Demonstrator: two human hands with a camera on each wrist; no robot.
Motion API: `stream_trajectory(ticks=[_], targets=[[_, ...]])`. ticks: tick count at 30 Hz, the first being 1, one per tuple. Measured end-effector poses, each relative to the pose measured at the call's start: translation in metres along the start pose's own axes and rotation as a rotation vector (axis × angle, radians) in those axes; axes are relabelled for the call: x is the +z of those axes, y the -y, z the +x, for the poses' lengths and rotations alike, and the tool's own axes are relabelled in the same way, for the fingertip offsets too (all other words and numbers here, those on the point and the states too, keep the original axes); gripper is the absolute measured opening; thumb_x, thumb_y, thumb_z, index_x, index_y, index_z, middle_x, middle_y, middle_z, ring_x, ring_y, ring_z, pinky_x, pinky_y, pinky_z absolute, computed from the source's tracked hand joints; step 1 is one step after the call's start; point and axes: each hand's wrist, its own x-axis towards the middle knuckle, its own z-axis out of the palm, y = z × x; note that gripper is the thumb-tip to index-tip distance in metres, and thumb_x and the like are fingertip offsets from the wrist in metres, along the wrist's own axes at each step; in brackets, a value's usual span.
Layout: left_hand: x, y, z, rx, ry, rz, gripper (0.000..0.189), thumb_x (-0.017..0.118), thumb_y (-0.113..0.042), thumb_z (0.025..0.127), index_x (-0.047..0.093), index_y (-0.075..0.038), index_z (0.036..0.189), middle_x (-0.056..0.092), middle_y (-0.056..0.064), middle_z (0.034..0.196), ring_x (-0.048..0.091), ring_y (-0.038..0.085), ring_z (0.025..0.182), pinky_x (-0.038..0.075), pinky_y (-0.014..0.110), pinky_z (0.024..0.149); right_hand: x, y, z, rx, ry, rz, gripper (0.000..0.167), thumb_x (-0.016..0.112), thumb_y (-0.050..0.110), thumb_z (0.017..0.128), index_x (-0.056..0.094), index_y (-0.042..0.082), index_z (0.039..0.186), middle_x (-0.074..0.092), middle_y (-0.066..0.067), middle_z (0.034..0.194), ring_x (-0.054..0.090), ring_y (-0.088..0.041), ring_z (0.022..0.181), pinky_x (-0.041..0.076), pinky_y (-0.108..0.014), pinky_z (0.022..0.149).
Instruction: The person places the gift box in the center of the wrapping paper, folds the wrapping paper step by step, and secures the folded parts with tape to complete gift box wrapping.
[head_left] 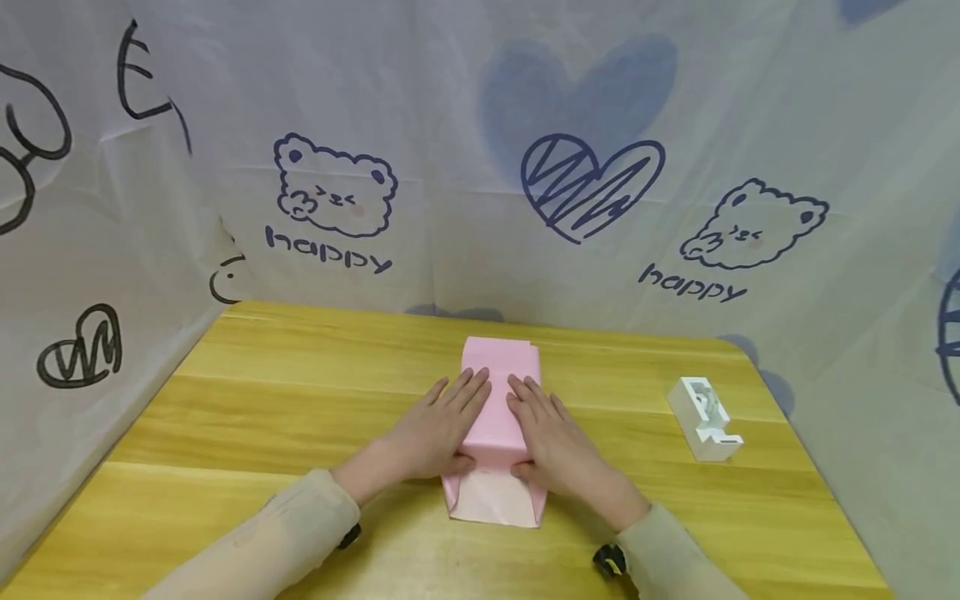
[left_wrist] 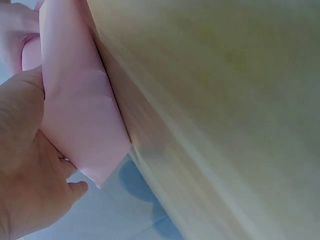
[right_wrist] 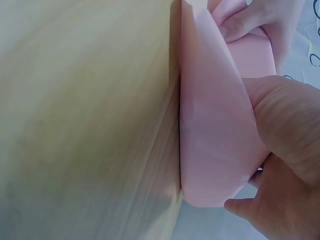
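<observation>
A box-shaped pink paper package point(head_left: 498, 421) lies lengthwise in the middle of the table. Its near end spreads into a paler paper flap point(head_left: 497, 500) with folded sides. My left hand point(head_left: 438, 429) lies along the top left edge, fingers extended and pointing away. On the opposite edge rests my right hand point(head_left: 558, 442), its fingers also straight and the thumb by the near fold. Smooth pink side walls point(left_wrist: 80, 115) show in the left wrist view, and the right wrist view shows the other side of the package point(right_wrist: 215, 125). Whatever the paper encloses is hidden.
On the right of the wooden table point(head_left: 262, 417) stands a white tape dispenser point(head_left: 705, 425) with a roll of tape inside. A pale cloth point(head_left: 465, 233) with drawn bears and hearts hangs behind the table and along its sides.
</observation>
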Motion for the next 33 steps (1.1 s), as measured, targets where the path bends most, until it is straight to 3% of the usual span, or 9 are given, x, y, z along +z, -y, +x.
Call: stream_trajectory(ticks=[5,9,13,16,20,24,28,33], targets=[[0.002,0.004,-0.005,-0.006,-0.023,-0.116,0.104,0.073,-0.048,0.095,0.014,0.000,0.166,0.005,0.016,0.174,0.009,0.034,0.160,0.017,0.055,0.127,0.001,-0.001,0.001,-0.017,-0.013,0.031,0.095,0.092,0.028,0.080,0.039,-0.005,0.152,0.020,-0.023,0.170,0.022,-0.043,0.156,0.030,-0.060,0.122],[-0.001,0.007,-0.020,-0.029,-0.073,-0.199,0.098,0.070,-0.044,0.098,0.015,0.000,0.165,0.007,0.017,0.173,0.013,0.037,0.159,0.020,0.057,0.126,0.001,0.000,0.001,-0.026,-0.019,0.054,0.095,0.091,0.026,0.080,0.039,-0.006,0.152,0.019,-0.024,0.170,0.021,-0.044,0.156,0.029,-0.060,0.122],[-0.005,0.009,-0.039,-0.055,-0.150,-0.237,0.094,0.073,-0.042,0.096,0.024,0.004,0.162,0.019,0.023,0.170,0.023,0.039,0.156,0.026,0.058,0.124,0.001,0.000,0.001,-0.021,-0.020,0.061,0.094,0.091,0.025,0.081,0.038,-0.007,0.152,0.018,-0.025,0.170,0.020,-0.045,0.156,0.028,-0.060,0.123],[-0.005,0.009,-0.050,-0.069,-0.183,-0.249,0.086,0.077,-0.042,0.093,0.040,0.009,0.152,0.036,0.027,0.160,0.038,0.040,0.148,0.034,0.055,0.121,0.001,0.000,0.001,-0.017,-0.015,0.067,0.093,0.091,0.024,0.081,0.037,-0.007,0.152,0.018,-0.026,0.170,0.019,-0.044,0.156,0.026,-0.058,0.124],[-0.004,0.009,-0.058,-0.081,-0.146,-0.254,0.051,0.077,-0.043,0.092,0.063,-0.001,0.118,0.060,0.011,0.121,0.058,0.024,0.110,0.055,0.040,0.099,0.001,0.001,0.001,-0.001,-0.010,0.074,0.096,0.091,0.024,0.082,0.036,-0.008,0.153,0.017,-0.026,0.170,0.018,-0.044,0.156,0.023,-0.055,0.126],[-0.003,0.008,-0.059,-0.060,-0.067,-0.263,0.031,0.072,-0.046,0.096,0.062,-0.018,0.086,0.052,-0.009,0.082,0.049,0.008,0.073,0.048,0.027,0.066,0.002,0.004,0.002,0.034,-0.006,0.080,0.098,0.091,0.024,0.081,0.034,-0.009,0.153,0.017,-0.028,0.169,0.018,-0.045,0.156,0.024,-0.056,0.126],[0.001,0.007,-0.058,-0.051,-0.048,-0.275,0.035,0.070,-0.043,0.098,0.052,-0.025,0.074,0.046,-0.013,0.071,0.043,0.004,0.060,0.040,0.024,0.055,0.002,0.009,0.002,0.085,0.006,0.099,0.097,0.091,0.023,0.082,0.034,-0.008,0.154,0.015,-0.026,0.170,0.016,-0.043,0.157,0.026,-0.062,0.123],[0.007,0.004,-0.054,-0.080,-0.067,-0.271,0.031,0.072,-0.032,0.095,0.051,-0.023,0.074,0.047,-0.012,0.071,0.043,0.005,0.059,0.038,0.025,0.051,0.000,0.013,0.002,0.132,0.023,0.108,0.097,0.089,0.024,0.084,0.032,-0.005,0.156,0.013,-0.022,0.172,0.014,-0.041,0.158,0.027,-0.065,0.121]])
